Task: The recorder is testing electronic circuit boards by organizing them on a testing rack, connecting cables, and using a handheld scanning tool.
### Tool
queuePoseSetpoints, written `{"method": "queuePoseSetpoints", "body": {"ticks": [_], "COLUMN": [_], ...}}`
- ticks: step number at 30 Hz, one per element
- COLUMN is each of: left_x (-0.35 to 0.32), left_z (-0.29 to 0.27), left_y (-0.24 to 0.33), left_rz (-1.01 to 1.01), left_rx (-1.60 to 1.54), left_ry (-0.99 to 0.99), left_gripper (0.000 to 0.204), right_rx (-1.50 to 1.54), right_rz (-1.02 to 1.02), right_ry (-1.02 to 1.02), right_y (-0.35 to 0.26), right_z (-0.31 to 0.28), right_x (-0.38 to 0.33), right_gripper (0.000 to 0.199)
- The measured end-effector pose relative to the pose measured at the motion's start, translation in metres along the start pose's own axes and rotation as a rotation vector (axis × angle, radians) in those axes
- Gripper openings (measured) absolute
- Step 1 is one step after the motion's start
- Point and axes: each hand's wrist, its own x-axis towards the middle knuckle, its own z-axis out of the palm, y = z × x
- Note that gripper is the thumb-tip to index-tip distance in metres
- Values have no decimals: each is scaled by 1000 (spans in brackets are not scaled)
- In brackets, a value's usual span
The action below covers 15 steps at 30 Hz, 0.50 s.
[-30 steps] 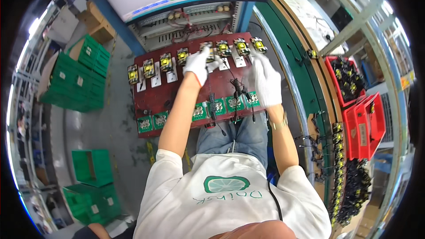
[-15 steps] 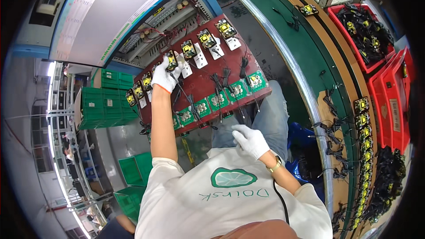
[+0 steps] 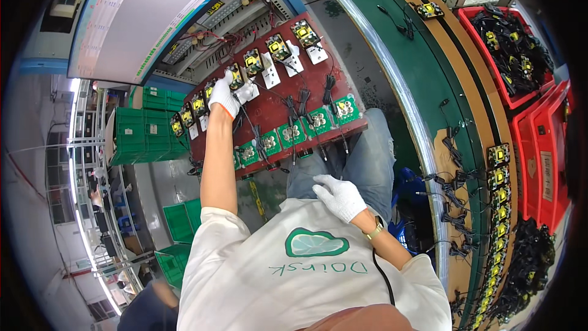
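A dark red test board (image 3: 272, 107) lies across my lap, with a row of small yellow-topped circuit modules along its far edge and several green connector boards along its near edge. My left hand (image 3: 225, 94), in a white glove, rests on one of the yellow-topped modules (image 3: 236, 76) near the board's far left. My right hand (image 3: 339, 197), also gloved, is drawn back against my white shirt with its fingers loosely curled and nothing in it. Black cables (image 3: 303, 104) run from the modules to the green boards.
A green conveyor belt (image 3: 422, 86) curves along my right, with a row of yellow-topped modules (image 3: 499, 190) and loose black leads on its brown edge. Red bins (image 3: 508, 49) of cabled parts stand beyond it. Green crates (image 3: 144, 129) are stacked at left. A monitor (image 3: 147, 12) hangs above the board.
My right hand left the board's right side and came back to my chest. My left hand stayed on the far row of modules. My head turned, so the view swung left.
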Motion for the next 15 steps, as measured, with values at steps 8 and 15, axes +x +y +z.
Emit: {"method": "queuePoseSetpoints", "body": {"ticks": [8, 15], "left_x": [-86, -212], "left_z": [40, 65], "left_y": [-33, -186], "left_rz": [741, 549], "left_rx": [790, 1699], "left_ry": [495, 125], "left_gripper": [40, 44], "right_rx": [36, -473], "right_rz": [13, 131], "right_ry": [351, 392], "right_y": [-22, -16], "right_z": [-46, -62], "right_x": [13, 61], "right_gripper": [23, 26]}}
